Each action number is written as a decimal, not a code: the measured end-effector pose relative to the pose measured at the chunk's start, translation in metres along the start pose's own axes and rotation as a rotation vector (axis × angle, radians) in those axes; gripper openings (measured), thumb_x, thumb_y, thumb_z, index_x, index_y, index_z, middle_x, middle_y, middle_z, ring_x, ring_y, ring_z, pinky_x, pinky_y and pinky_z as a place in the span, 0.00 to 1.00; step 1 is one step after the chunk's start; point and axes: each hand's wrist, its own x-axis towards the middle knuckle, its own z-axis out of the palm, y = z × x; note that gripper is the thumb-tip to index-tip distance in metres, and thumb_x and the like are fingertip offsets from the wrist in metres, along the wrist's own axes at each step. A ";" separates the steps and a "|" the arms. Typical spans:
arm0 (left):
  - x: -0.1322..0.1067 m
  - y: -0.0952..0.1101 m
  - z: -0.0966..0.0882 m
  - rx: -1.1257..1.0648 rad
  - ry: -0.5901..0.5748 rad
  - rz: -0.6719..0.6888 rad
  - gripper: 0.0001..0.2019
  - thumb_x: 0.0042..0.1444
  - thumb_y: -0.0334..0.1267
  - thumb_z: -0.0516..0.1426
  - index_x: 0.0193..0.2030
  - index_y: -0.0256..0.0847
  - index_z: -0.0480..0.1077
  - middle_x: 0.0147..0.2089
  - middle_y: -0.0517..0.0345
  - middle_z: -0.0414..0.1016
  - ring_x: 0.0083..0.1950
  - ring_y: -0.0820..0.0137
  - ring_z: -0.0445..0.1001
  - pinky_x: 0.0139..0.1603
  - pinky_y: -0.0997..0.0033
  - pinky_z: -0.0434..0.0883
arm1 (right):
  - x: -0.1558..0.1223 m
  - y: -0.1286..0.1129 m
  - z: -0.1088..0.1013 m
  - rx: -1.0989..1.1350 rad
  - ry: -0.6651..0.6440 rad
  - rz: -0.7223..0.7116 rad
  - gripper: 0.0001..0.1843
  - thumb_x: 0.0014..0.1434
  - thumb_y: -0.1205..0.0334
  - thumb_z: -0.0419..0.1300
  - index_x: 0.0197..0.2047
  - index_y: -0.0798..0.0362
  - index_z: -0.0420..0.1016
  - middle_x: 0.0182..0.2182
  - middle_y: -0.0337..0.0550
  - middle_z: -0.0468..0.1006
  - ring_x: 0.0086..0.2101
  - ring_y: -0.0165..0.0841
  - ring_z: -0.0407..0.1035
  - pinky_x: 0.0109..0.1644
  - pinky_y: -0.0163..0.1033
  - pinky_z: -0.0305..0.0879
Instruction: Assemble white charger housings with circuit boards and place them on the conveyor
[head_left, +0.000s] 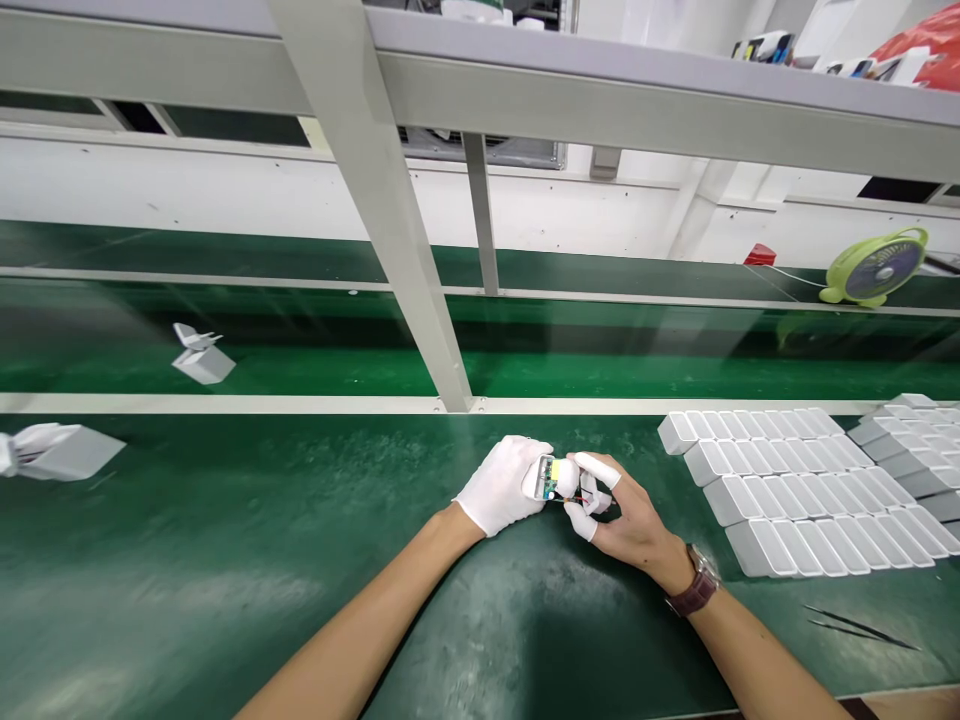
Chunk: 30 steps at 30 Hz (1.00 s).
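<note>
Gripping the circuit unit [553,480], the left hand [501,487] curls snugly; half-curled right hand [637,522] beside it, hold unclear, could tug wires [583,499] loose.

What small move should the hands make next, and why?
Perhaps the right hand should gently guide the thin wires toward the circuit board: they show outside it, near that hand's fingertips, while the left hand grips the board's white housing.
</note>
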 end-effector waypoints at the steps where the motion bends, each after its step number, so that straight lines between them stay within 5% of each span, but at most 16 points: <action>1: 0.000 0.001 -0.001 -0.005 -0.001 0.004 0.08 0.44 0.30 0.60 0.33 0.43 0.70 0.29 0.55 0.73 0.32 0.61 0.73 0.35 0.64 0.63 | 0.000 0.000 0.000 -0.007 -0.002 -0.002 0.37 0.62 0.70 0.62 0.71 0.45 0.57 0.57 0.51 0.72 0.52 0.42 0.71 0.55 0.50 0.75; 18: 0.003 0.005 -0.003 -0.039 -0.021 0.051 0.11 0.45 0.30 0.59 0.27 0.44 0.58 0.25 0.60 0.67 0.29 0.66 0.67 0.33 0.65 0.58 | 0.002 -0.002 0.000 -0.094 -0.040 -0.059 0.39 0.63 0.71 0.61 0.73 0.45 0.52 0.56 0.52 0.72 0.52 0.43 0.71 0.53 0.52 0.75; 30: 0.008 0.013 -0.007 -0.158 -0.044 0.074 0.14 0.42 0.26 0.55 0.23 0.43 0.51 0.22 0.64 0.57 0.24 0.72 0.54 0.30 0.66 0.53 | 0.005 -0.006 0.001 -0.165 -0.044 -0.086 0.40 0.63 0.71 0.60 0.73 0.43 0.50 0.56 0.52 0.73 0.50 0.44 0.71 0.51 0.52 0.76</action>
